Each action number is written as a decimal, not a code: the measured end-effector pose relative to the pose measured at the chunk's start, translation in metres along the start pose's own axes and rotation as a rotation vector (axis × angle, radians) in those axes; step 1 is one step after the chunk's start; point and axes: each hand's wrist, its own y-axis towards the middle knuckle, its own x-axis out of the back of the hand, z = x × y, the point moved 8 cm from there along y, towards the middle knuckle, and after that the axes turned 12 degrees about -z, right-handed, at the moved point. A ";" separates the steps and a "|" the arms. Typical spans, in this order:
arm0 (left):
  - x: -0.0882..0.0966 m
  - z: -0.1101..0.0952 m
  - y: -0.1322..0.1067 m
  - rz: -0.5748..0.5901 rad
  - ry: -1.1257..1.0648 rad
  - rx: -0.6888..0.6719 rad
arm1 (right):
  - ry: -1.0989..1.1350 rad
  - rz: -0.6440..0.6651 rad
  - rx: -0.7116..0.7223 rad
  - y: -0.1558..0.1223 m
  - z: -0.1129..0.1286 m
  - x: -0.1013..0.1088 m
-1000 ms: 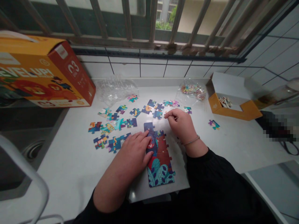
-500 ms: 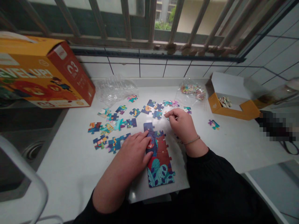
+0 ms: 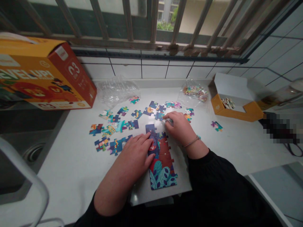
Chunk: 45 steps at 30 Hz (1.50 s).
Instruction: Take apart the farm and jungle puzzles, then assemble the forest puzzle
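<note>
My left hand (image 3: 138, 149) lies with its fingers stretched over the left edge of a joined puzzle section (image 3: 163, 164), which shows blue leaves, a dark red shape and a dark blue strip. That hand covers part of the section. Beyond its top edge, my right hand (image 3: 180, 129) is held low with the index finger extended to the right edge of a loose blue puzzle piece (image 3: 159, 116). Thumb and index finger are apart. Close by are an orange and blue piece (image 3: 149, 110) and a piece with orange (image 3: 187, 117).
More loose pieces (image 3: 120, 126) spread over the white counter (image 3: 71, 167) to the left. Behind stand crumpled clear plastic (image 3: 115, 90), a bag of pieces (image 3: 195, 91) and an open orange box (image 3: 236, 110). A large orange box (image 3: 44, 75) and a sink (image 3: 23, 157) are at left.
My right hand has moved slightly left, its index finger reaching the loose blue piece. A piece with orange now shows behind that hand. My left hand has stayed put.
</note>
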 end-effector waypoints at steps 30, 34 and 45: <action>0.009 0.033 0.000 -0.159 0.199 0.212 | 0.049 0.110 0.203 -0.008 0.055 -0.018; 0.004 0.032 0.000 -0.170 0.161 0.193 | -0.019 0.159 0.204 -0.011 0.067 -0.031; 0.004 0.027 0.002 -0.154 0.147 0.143 | 0.200 0.222 0.108 -0.012 0.062 -0.050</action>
